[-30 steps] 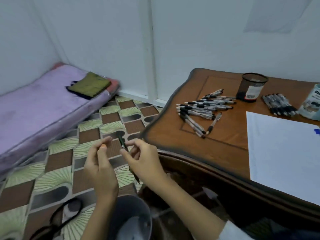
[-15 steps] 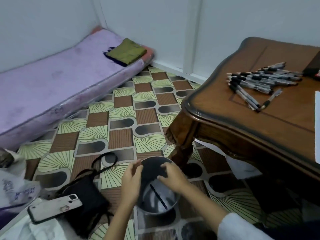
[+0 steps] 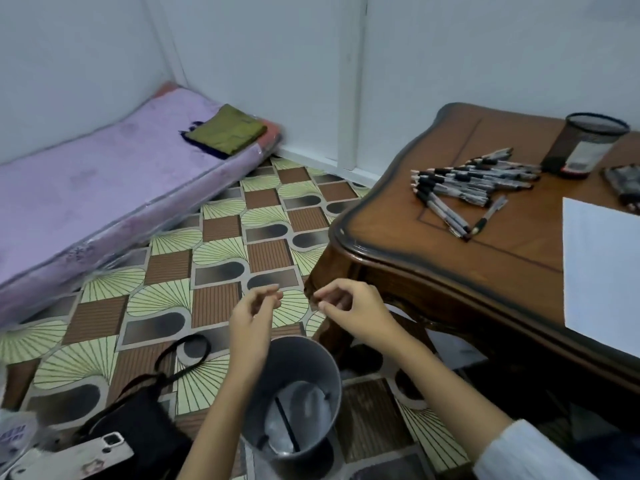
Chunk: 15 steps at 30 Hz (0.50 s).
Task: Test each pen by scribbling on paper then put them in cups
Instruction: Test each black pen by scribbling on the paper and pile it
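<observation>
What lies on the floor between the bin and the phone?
A black bag lies between the bin and the phone, its strap looping towards the bin. The head view shows this.

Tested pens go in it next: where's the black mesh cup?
Head view, far right: the black mesh cup stands upright on the wooden table, just beyond and right of the pile of pens.

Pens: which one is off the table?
The thin dark pen lying inside the grey bin on the floor. Every other pen, including the pile, lies on the wooden table.
</observation>
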Each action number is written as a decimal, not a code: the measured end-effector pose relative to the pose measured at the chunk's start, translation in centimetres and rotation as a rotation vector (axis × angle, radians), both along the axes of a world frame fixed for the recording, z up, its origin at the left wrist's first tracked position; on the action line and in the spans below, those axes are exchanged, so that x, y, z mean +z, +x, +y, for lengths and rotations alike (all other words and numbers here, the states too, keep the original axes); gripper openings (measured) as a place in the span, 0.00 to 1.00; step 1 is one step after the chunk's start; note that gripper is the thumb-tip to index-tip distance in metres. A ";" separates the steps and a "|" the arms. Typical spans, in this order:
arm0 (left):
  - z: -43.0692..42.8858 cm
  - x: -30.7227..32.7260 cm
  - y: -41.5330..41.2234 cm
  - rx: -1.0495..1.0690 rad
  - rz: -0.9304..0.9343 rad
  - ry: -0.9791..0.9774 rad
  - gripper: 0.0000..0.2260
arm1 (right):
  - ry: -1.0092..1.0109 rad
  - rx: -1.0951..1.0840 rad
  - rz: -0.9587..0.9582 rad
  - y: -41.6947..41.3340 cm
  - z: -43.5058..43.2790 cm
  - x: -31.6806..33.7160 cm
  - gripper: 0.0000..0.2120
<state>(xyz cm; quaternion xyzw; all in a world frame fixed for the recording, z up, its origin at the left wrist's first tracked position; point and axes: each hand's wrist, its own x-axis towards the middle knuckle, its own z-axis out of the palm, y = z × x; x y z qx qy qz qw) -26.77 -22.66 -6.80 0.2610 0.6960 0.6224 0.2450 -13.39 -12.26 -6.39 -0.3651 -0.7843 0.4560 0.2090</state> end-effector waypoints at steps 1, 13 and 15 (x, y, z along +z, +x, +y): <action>0.8 0.6 0.5 -0.017 0.018 0.012 0.08 | 0.016 -0.025 0.018 0.4 0.5 1.1 0.06; 11.0 7.0 7.9 -0.201 0.184 0.214 0.09 | -0.108 -0.397 0.298 8.7 9.0 9.5 0.06; 12.9 7.5 9.2 -0.244 0.191 0.215 0.08 | -0.120 -0.499 0.271 10.4 10.7 9.8 0.05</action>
